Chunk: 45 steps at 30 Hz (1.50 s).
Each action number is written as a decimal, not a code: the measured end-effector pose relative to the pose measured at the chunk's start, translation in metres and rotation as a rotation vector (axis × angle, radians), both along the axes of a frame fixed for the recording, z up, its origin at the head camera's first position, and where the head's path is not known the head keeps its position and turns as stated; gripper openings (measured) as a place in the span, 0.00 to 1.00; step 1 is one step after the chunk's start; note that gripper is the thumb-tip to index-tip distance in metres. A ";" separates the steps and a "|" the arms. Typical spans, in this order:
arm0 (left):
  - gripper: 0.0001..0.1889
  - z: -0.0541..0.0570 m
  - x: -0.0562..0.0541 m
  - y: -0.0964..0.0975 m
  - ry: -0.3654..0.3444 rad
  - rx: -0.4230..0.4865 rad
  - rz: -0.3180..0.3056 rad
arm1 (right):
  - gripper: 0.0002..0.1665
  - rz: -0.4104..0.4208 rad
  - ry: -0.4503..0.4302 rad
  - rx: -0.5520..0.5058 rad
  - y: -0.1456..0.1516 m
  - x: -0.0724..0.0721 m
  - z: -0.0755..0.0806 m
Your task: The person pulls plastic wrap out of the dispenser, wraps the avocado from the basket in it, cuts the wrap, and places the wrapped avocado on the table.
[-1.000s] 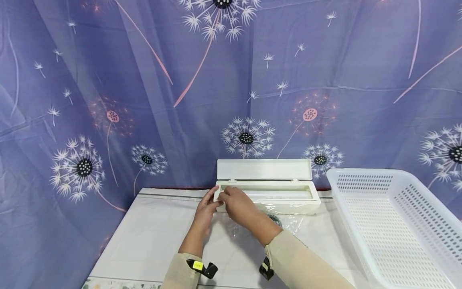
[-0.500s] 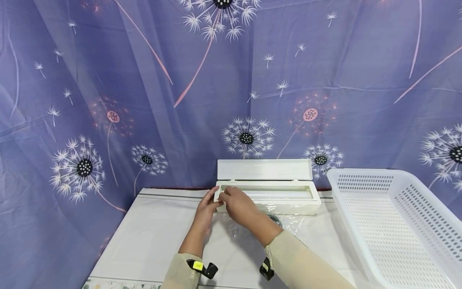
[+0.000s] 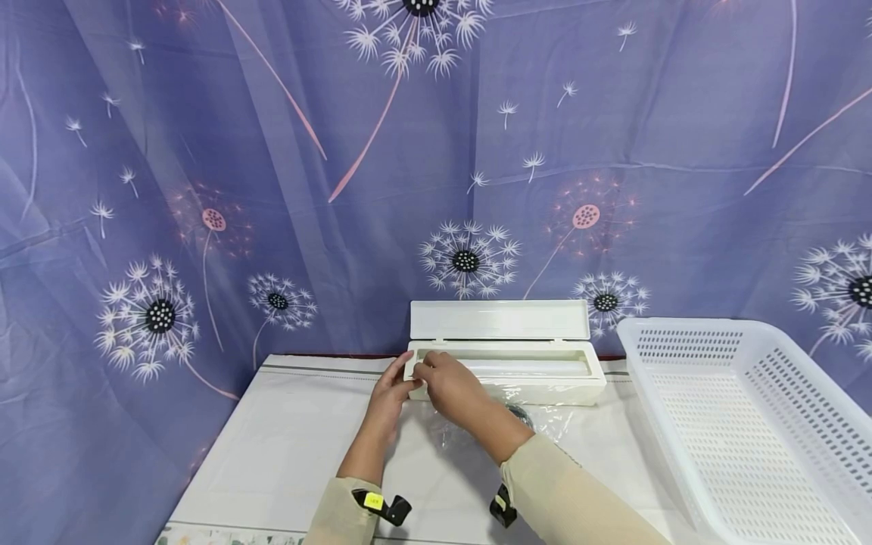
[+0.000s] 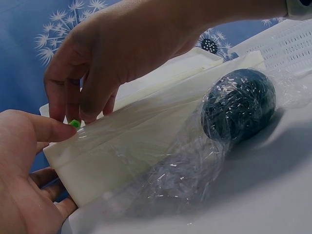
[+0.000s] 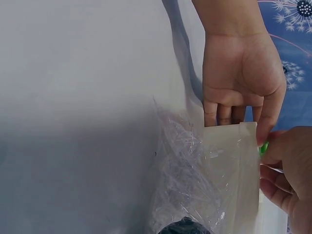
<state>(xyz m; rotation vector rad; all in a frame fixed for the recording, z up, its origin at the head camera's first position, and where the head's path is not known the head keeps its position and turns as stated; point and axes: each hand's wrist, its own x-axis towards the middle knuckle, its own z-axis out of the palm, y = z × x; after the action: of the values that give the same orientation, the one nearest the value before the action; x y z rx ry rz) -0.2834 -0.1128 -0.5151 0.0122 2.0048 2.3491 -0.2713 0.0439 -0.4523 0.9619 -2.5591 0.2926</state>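
A long white cling film dispenser [image 3: 596, 378] stands at the table's back edge with its lid [image 3: 497, 319] raised and a pale roll [image 3: 538, 368] inside. My left hand [image 3: 385, 401] holds its left end, thumb on top and fingers against the end wall. Reaching across, my right hand [image 3: 456, 390] pinches a small green slide cutter [image 4: 75, 124] at that same end; its fingertips partly hide the cutter. Clear film [image 4: 180, 178] hangs over the box front onto the table. Wrapped in that film is a dark green, rounded, avocado-like thing [image 4: 239, 105], mostly behind my right forearm in the head view.
To the right stands a large white perforated plastic basket [image 3: 654, 424]. A white cloth [image 3: 293, 431] covers the table. Behind it hangs a purple curtain [image 3: 368, 250] with dandelion prints, close to the dispenser's raised lid.
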 end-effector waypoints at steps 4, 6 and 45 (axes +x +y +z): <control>0.33 -0.001 -0.001 0.000 0.003 -0.003 0.001 | 0.15 -0.010 -0.011 0.004 0.000 0.000 0.001; 0.33 -0.001 -0.001 0.000 0.002 -0.002 0.001 | 0.15 -0.013 -0.013 0.006 0.000 0.000 0.001; 0.34 0.001 0.000 0.000 -0.017 -0.011 0.002 | 0.15 -0.034 -0.038 -0.018 0.000 -0.001 0.000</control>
<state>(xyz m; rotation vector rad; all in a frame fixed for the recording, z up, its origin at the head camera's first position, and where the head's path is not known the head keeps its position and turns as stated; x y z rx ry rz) -0.2837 -0.1129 -0.5144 -0.0101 2.0111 2.3320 -0.2725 0.0436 -0.4523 0.9139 -2.6000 0.3271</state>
